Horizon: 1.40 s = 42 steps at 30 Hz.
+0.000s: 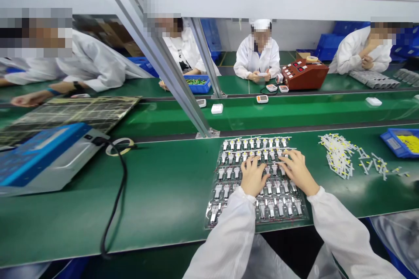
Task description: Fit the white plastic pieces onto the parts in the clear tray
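A clear plastic tray (214, 187) filled with rows of small white and metal parts lies on the green bench. Over its middle, my left hand (254, 176) reaches down with its fingers apart. My right hand (298, 171) is at the tray's right side, fingers spread and pointing left toward the upper rows. Both hands touch or hover just above the parts; anything small under the fingertips is hidden. Yellow-tipped pieces show along the top rows. To the right of the tray is a pile of white sticks with yellow bits (338, 154).
A blue bin (396, 146) of yellow pieces sits at the far right. On the left stand a blue-and-grey machine (72, 161), its black cable (122, 183) and a tape roll (114, 147). A metal post (163, 65) rises behind. Several people in white coats sit across the conveyor (235, 117).
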### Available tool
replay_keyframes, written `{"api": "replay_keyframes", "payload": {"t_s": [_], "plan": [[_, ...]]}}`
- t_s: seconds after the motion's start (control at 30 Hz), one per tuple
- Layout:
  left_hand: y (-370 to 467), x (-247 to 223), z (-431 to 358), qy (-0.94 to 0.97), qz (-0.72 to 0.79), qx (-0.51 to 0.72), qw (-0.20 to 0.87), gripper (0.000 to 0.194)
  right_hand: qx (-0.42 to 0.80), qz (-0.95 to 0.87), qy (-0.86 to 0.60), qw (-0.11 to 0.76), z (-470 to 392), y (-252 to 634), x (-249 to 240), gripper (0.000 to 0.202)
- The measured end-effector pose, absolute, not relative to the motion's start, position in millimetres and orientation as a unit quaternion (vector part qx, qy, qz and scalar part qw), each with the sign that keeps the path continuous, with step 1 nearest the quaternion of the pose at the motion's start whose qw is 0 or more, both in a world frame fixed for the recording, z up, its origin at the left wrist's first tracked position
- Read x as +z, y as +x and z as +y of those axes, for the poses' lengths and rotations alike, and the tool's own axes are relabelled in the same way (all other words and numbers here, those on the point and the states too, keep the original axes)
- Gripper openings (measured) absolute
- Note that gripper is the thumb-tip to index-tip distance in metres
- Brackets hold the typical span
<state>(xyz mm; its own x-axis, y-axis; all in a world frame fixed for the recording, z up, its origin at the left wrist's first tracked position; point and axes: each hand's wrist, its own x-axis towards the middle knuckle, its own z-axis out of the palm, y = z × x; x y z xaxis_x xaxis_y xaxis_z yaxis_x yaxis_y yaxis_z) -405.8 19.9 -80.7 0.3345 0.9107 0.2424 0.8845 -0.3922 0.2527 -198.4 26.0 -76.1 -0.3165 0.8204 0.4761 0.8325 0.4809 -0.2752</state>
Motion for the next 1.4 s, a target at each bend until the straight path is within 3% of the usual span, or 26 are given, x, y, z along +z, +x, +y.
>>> {"api": "replay_keyframes", "payload": {"t_s": [0.13,0.33,0.53,0.7,0.97,1.2,1.4], "plan": [[-399,-76,19,0.818,0.556,0.149,0.008,0.023,-0.027,-0.777,-0.542,0.318,16,-174,-82,0.021],[-402,-77,26,0.833,0.528,0.149,0.064,0.025,-0.11,-0.657,-0.628,0.403,0,-95,-112,0.018],[-405,-76,25,0.836,0.511,0.182,0.081,0.02,-0.169,-0.61,-0.705,0.319,-17,-33,-136,0.021],[-401,-76,19,0.839,0.5,0.191,0.095,0.009,-0.151,-0.627,-0.717,0.263,-13,-26,-146,0.027],[-405,-78,19,0.827,0.532,0.171,0.067,0.024,-0.157,-0.613,-0.735,0.243,-10,-18,-154,0.023],[-400,-70,21,0.822,0.55,0.141,0.05,0.023,-0.134,-0.621,-0.72,0.28,-9,-19,-149,0.019],[-403,-71,26,0.834,0.53,0.136,0.063,0.021,-0.071,-0.592,-0.718,0.36,-20,-31,-129,0.028]]}}
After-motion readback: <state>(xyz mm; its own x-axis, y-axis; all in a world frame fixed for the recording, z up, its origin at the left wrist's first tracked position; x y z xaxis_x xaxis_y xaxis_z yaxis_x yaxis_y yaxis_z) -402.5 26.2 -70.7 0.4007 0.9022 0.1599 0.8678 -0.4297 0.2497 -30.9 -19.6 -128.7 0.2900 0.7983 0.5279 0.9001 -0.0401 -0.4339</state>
